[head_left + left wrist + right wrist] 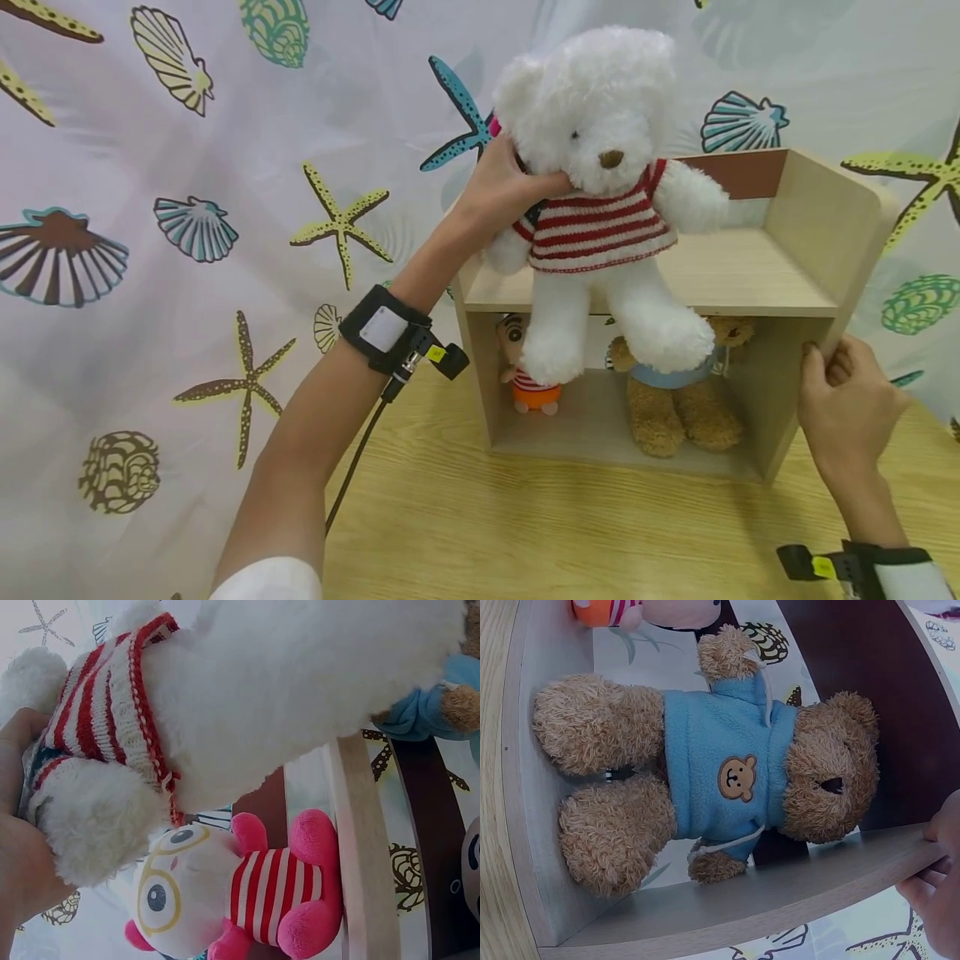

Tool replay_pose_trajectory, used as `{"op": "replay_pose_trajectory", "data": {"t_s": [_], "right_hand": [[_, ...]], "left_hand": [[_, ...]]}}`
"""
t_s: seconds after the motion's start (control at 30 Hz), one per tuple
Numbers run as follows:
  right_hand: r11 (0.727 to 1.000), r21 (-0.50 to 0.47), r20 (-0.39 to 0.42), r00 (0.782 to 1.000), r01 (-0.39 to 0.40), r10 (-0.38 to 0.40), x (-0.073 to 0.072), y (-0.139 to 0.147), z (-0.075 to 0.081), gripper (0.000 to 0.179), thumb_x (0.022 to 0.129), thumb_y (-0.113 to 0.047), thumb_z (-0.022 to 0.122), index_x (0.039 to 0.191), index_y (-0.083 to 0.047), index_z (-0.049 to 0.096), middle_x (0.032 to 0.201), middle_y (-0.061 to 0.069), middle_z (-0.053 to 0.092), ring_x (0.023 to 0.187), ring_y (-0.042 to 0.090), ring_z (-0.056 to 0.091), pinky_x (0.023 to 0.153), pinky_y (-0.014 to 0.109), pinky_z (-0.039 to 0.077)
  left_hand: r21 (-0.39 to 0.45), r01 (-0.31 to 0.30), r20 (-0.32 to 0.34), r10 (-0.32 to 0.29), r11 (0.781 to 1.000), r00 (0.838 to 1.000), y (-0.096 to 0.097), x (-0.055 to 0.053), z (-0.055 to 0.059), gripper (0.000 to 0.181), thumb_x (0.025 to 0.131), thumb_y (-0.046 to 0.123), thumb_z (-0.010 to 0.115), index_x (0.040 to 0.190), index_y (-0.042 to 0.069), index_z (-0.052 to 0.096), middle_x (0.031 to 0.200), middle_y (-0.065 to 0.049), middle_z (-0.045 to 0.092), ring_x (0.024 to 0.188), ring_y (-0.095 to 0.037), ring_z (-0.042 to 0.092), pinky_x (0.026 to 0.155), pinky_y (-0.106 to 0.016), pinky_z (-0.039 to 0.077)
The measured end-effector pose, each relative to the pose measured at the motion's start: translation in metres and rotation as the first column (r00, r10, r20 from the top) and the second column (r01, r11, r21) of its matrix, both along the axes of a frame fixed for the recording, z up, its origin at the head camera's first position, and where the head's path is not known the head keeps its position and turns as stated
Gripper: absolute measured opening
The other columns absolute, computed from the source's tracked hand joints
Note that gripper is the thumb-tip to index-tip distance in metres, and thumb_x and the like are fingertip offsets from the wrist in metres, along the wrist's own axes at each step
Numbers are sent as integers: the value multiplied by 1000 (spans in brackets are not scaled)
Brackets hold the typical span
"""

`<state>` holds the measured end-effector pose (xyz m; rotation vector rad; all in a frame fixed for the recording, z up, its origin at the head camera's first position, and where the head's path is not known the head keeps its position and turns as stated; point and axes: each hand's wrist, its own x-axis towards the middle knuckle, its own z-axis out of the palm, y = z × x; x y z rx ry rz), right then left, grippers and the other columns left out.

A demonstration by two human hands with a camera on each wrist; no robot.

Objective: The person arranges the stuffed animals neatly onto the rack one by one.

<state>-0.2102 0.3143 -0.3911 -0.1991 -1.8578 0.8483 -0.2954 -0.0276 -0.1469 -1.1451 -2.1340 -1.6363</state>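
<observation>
A white teddy bear (600, 92) in a red-and-white striped sweater faces me in front of the wooden shelf (810, 267). My left hand (504, 190) grips it at the neck and shoulder, thumb across the front under the chin. Its legs hang over the upper board's edge and partly cover the lower compartment. On the right, my right hand (851, 400) grips the front edge of the shelf's side panel, fingers curled round it. Behind the white bear, the left wrist view shows a pink-and-white plush toy (274, 892) with yellow glasses on the upper board.
In the lower compartment a brown teddy bear (727, 765) in a blue top sits at the right. A small doll (536, 393) with orange shorts stands at the left. The shelf rests on a wood-grain surface (420, 517), before a curtain (262, 150) printed with shells and starfish.
</observation>
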Motion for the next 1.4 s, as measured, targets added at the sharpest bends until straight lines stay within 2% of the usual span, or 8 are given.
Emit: {"op": "replay_pose_trajectory", "data": {"t_s": [0.23, 0.37, 0.63, 0.77, 1.0, 1.4], "right_hand": [[1000, -6, -5, 1000, -14, 14, 2, 1, 2, 35, 98, -20, 60, 116, 9, 66, 106, 26, 70, 80, -33, 39, 72, 0, 35], [1000, -1, 0, 1000, -15, 15, 2, 2, 1, 35, 98, -20, 60, 116, 9, 66, 106, 26, 70, 80, -34, 38, 72, 0, 35], [1000, 7, -7, 1000, -9, 9, -1, 3, 1, 31, 97, -16, 61, 114, 10, 66, 104, 28, 69, 79, -34, 38, 70, -1, 34], [1000, 12, -15, 1000, -13, 13, 0, 2, 2, 32, 97, -17, 61, 113, 10, 66, 103, 27, 70, 79, -34, 38, 69, -1, 34], [1000, 11, -29, 999, -14, 14, 1, 3, 2, 30, 96, -14, 61, 109, 13, 66, 100, 29, 70, 78, -33, 39, 67, -1, 33], [1000, 8, -21, 1000, -3, 3, 2, -1, 3, 30, 96, -15, 62, 110, 12, 66, 99, 28, 70, 77, -32, 39, 67, 0, 31]], "left_hand": [[41, -12, 5, 12, 999, 1000, 7, -8, 8, 53, 79, 7, 77, 126, 4, 52, 116, -9, 62, 102, -21, 60, 90, -28, 50], [30, -39, -1, 39, 999, 999, 11, -12, 10, 51, 80, 9, 77, 124, 3, 53, 113, -9, 62, 100, -21, 61, 88, -28, 50], [21, -80, 30, 80, 997, 996, 19, -19, 12, 49, 80, 14, 79, 121, 5, 53, 106, -9, 64, 95, -22, 63, 84, -28, 52], [-14, -99, 29, 99, 995, 995, 26, -24, 14, 53, 81, 16, 79, 125, 5, 52, 110, -8, 63, 97, -20, 62, 84, -26, 51], [-10, -62, 12, 62, 998, 998, 41, -28, 16, 57, 81, 13, 78, 129, 4, 49, 117, -7, 59, 104, -18, 58, 88, -23, 48], [-41, -66, -16, 65, 997, 998, 60, -33, 22, 52, 82, 14, 78, 125, 3, 51, 112, -5, 62, 99, -16, 61, 84, -21, 49]]}}
